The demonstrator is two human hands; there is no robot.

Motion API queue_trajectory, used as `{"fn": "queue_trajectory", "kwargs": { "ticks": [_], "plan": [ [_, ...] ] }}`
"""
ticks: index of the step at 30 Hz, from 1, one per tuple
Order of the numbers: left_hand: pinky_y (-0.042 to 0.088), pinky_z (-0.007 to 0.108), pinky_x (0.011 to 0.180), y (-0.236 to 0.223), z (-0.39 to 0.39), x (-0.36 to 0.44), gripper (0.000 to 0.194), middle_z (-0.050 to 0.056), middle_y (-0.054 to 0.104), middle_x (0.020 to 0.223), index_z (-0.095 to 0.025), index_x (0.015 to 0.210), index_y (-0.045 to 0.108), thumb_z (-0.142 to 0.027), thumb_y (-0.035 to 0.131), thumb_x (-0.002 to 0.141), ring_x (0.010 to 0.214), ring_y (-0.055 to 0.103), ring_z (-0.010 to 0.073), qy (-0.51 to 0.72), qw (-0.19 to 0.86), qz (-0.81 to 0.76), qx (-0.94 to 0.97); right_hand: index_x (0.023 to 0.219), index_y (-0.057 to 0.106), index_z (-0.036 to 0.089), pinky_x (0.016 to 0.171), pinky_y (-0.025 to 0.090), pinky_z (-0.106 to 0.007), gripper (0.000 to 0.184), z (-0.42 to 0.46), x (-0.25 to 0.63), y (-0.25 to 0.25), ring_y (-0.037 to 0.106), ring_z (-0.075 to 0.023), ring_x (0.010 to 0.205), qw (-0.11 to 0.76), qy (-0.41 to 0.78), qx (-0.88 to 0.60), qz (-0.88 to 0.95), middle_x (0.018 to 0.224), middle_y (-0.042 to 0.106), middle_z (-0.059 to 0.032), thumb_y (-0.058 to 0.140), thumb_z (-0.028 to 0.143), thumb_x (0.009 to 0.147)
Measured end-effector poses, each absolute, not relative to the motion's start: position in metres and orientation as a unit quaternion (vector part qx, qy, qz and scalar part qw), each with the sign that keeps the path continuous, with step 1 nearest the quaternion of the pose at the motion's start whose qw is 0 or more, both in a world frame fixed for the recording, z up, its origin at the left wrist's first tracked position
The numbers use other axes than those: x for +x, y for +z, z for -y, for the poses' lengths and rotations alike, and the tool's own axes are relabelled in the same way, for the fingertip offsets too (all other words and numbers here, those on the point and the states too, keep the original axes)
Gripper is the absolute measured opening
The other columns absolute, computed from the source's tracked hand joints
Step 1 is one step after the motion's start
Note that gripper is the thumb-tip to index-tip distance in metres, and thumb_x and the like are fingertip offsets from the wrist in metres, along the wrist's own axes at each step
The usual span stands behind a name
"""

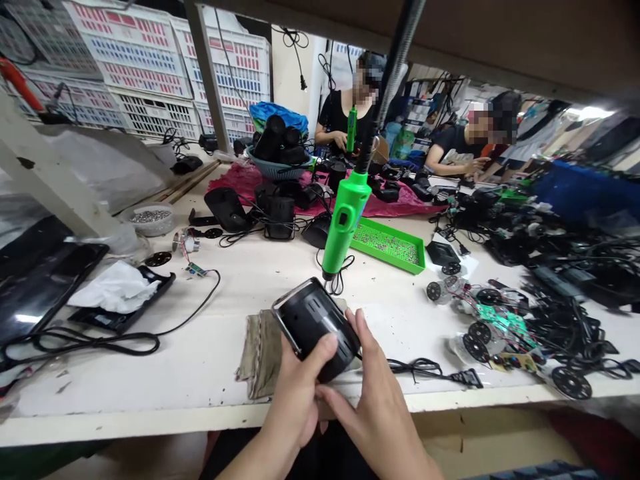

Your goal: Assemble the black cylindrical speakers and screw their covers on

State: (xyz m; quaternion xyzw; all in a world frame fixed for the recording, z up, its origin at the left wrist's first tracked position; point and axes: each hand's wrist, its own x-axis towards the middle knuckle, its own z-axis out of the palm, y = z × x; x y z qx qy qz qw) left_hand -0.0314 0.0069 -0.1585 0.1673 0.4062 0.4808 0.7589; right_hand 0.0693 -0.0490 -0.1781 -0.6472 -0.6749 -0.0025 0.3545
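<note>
A black plastic casing (pixel 315 330) with slots in its top and a shiny rim at one end is held tilted just above the table edge. My left hand (pixel 303 383) grips its near side, thumb laid over the top. At the casing's right end, my right hand (pixel 373 387) is wrapped with its fingers behind and thumb below. Right above the casing hangs a green electric screwdriver (pixel 345 223), its tip close to the far edge. Under the casing lies a folded brownish cloth (pixel 257 360). A black cord with a plug (pixel 465 378) runs off to the right.
A green tray (pixel 390 245) of small screws sits behind the screwdriver. Motors, fan wheels and circuit boards (pixel 503 320) crowd the right. To the left lie a coiled cable (pixel 110 341) and a screw tub (pixel 150 219). Two people work across the table.
</note>
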Motion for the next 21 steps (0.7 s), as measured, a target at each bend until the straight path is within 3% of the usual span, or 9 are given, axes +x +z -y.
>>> {"fn": "queue_trajectory", "kwargs": {
  "ticks": [2,4,6,8,12,17,21],
  "plan": [
    [0.056,0.037,0.082,-0.161,-0.014,-0.035,0.065,0.007,0.072,0.102,-0.023,0.125,0.052,-0.028,0.081,0.067,0.096,0.068,0.0249,0.472,0.762,-0.419,0.142,0.147,0.024,0.014,0.099,0.048,-0.049,0.071,0.051,0.076,-0.173,0.049,-0.0296,0.127,0.358,-0.013,-0.657,0.664,0.138,0.05,-0.0184,0.059,0.034,0.088],
    [0.057,0.04,0.08,-0.163,-0.02,-0.038,0.055,0.009,0.071,0.104,-0.021,0.122,0.054,-0.028,0.076,0.072,0.098,0.066,0.0253,0.475,0.768,-0.411,0.126,0.13,0.045,0.019,0.098,0.047,-0.05,0.047,0.053,0.083,-0.173,0.06,-0.0272,0.11,0.375,-0.027,-0.667,0.643,0.117,0.064,-0.0127,0.059,0.037,0.089],
    [0.059,0.041,0.079,-0.164,-0.022,-0.04,0.049,0.009,0.069,0.107,-0.02,0.12,0.056,-0.028,0.074,0.075,0.097,0.065,0.025,0.477,0.775,-0.397,0.122,0.109,0.055,0.023,0.095,0.047,-0.046,0.02,0.054,0.087,-0.174,0.066,-0.0213,0.091,0.397,-0.026,-0.662,0.635,0.096,0.069,-0.0046,0.058,0.03,0.091],
    [0.06,0.041,0.077,-0.165,-0.021,-0.04,0.046,0.01,0.069,0.107,-0.018,0.118,0.058,-0.027,0.074,0.076,0.094,0.066,0.0242,0.472,0.78,-0.393,0.121,0.097,0.057,0.024,0.087,0.049,-0.039,0.006,0.052,0.088,-0.174,0.065,-0.0171,0.08,0.419,-0.017,-0.647,0.637,0.084,0.068,-0.0002,0.056,0.022,0.091],
    [0.06,0.039,0.077,-0.162,-0.016,-0.038,0.036,0.013,0.071,0.102,-0.012,0.11,0.062,-0.026,0.07,0.079,0.088,0.068,0.0238,0.452,0.79,-0.402,0.107,0.085,0.055,0.021,0.071,0.048,-0.033,0.01,0.048,0.09,-0.174,0.057,-0.0157,0.071,0.406,-0.049,-0.634,0.657,0.073,0.06,0.0003,0.055,0.013,0.09],
    [0.06,0.044,0.077,-0.153,-0.015,-0.036,0.025,0.014,0.072,0.101,-0.013,0.107,0.063,-0.022,0.063,0.084,0.086,0.069,0.0244,0.429,0.792,-0.426,0.082,0.086,0.054,0.02,0.085,0.05,-0.039,0.013,0.045,0.101,-0.181,0.055,-0.0158,0.073,0.353,-0.159,-0.576,0.72,0.073,0.06,-0.0008,0.055,0.007,0.086],
    [0.058,0.046,0.081,-0.16,-0.013,-0.036,0.034,0.013,0.072,0.1,-0.014,0.114,0.06,-0.023,0.066,0.082,0.093,0.068,0.027,0.427,0.782,-0.442,0.101,0.084,0.055,0.022,0.089,0.052,-0.038,0.014,0.05,0.106,-0.182,0.059,-0.0155,0.072,0.36,-0.102,-0.57,0.732,0.072,0.061,0.0001,0.054,0.008,0.087]
  ]
}}
